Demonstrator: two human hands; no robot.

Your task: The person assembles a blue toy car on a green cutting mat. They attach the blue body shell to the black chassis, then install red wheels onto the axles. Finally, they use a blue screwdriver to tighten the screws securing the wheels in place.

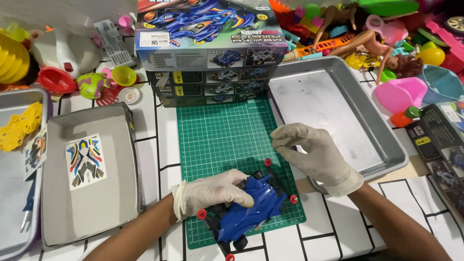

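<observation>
Below the curled fingers of the left hand (212, 193) sits a toy race car (249, 205) with a glossy blue plastic shell, a black chassis and small red rollers at its corners. That hand, in a thin whitish glove that wrinkles at the wrist, lies over the car's front, its fingers closed loosely around the shell and touching it. The car rests on a green cutting mat (217, 130) printed with a fine grid; the car's lowest red roller is nearly cut off by the bottom edge.

Up and to the right of those fingers, the right hand (314, 154), gloved the same way, hovers with thumb and fingertips pinched together. Whether anything small is held in the pinch cannot be made out.

Beyond the right fingertips lies a shallow metal tray (382, 145) with rounded corners and a dull sheen. Above the mat stands a stack of cardboard boxes (208, 48) with race car pictures. Left of the left hand, another grey tray (111, 203) holds a sheet of colourful stickers (86, 161).
</observation>
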